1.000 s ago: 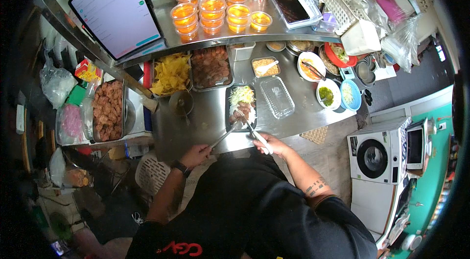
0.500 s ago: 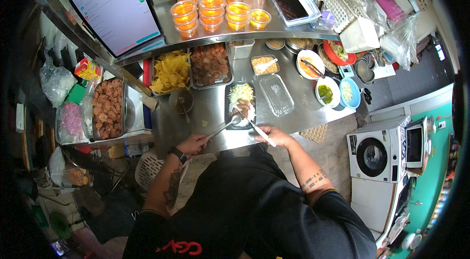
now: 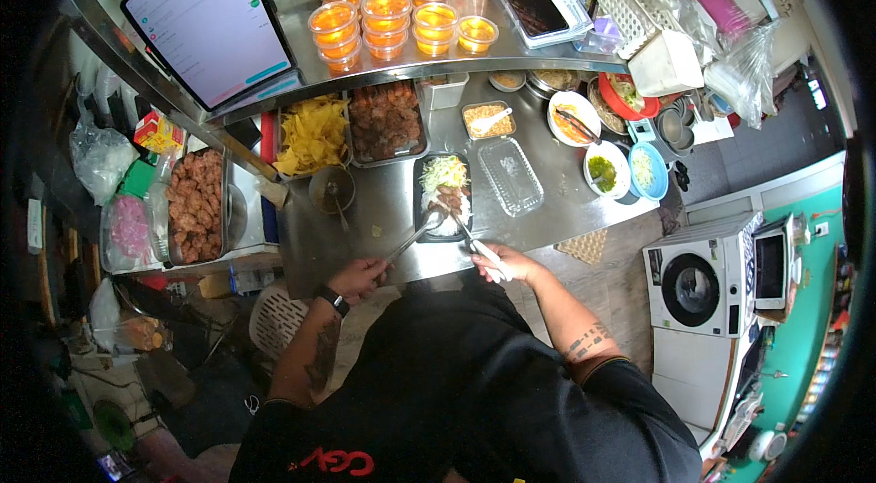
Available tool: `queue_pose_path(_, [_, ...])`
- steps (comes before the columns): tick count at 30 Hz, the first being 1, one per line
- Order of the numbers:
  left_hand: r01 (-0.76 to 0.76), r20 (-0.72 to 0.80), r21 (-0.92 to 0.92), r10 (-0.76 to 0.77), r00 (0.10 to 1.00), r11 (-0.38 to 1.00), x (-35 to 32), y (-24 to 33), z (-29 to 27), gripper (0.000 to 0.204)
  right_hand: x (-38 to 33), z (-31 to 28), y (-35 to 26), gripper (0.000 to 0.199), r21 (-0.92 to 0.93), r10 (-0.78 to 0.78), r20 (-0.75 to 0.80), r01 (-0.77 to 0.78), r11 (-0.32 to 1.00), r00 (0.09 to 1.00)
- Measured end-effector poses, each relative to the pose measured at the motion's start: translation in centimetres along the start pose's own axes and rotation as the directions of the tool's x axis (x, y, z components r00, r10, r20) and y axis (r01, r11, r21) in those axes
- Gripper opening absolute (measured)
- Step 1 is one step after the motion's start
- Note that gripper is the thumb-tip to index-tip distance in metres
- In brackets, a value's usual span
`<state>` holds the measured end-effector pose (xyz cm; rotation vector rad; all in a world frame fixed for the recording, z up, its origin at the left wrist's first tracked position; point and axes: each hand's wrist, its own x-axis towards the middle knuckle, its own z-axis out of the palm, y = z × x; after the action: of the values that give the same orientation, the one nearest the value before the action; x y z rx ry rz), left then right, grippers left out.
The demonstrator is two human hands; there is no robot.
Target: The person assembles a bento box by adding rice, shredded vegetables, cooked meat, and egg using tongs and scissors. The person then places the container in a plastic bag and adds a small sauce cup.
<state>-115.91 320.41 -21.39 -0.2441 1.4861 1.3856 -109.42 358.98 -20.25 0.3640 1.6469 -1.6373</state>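
Right now my left hand grips tongs and my right hand a knife, both angled toward twelve o'clock into the black food tray, pinning the meat for cutting

A black rectangular food tray lies flat on the steel counter, near its front edge. It holds pale shredded greens at the far end and white rice topped with brown meat pieces nearer. A metal spoon reaches into it from the left, and a white-handled knife angles in from the right.
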Motion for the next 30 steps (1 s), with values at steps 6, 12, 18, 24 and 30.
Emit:
queue_pose_path(6, [0.034, 0.042, -0.093, -0.030, 0.999, 0.995, -0.7, -0.3, 2.2, 0.034, 0.9, 3.0, 0.0, 0.040, 0.005, -0.035, -0.087, 0.035, 0.999, 0.996])
queue_pose_path(12, [-0.004, -0.057, 0.057, 0.007, 0.998, 0.998, -2.4, -1.2, 2.9, 0.037, 0.8, 3.0, 0.0, 0.036, 0.068, -0.007, -0.142, 0.016, 0.998, 0.990])
queue_pose_path(18, [-0.017, -0.080, 0.153, 0.030, 0.996, 0.988, -2.7, -1.3, 2.9, 0.038, 0.7, 2.9, -0.1, 0.036, 0.037, 0.000, -0.152, 0.005, 0.999, 0.988])
queue_pose_path(24, [-0.060, -0.031, 0.165, 0.066, 0.997, 0.984, -1.4, -2.2, 2.1, 0.046, 0.5, 2.4, -0.4, 0.040, 0.003, -0.040, -0.172, 0.041, 0.999, 0.984])
queue_pose_path(30, [-0.055, -0.016, 0.102, 0.057, 0.998, 0.993, -1.2, -2.0, 2.0, 0.044, 0.7, 2.1, -0.3, 0.046, -0.021, -0.032, -0.158, 0.029, 0.999, 0.987])
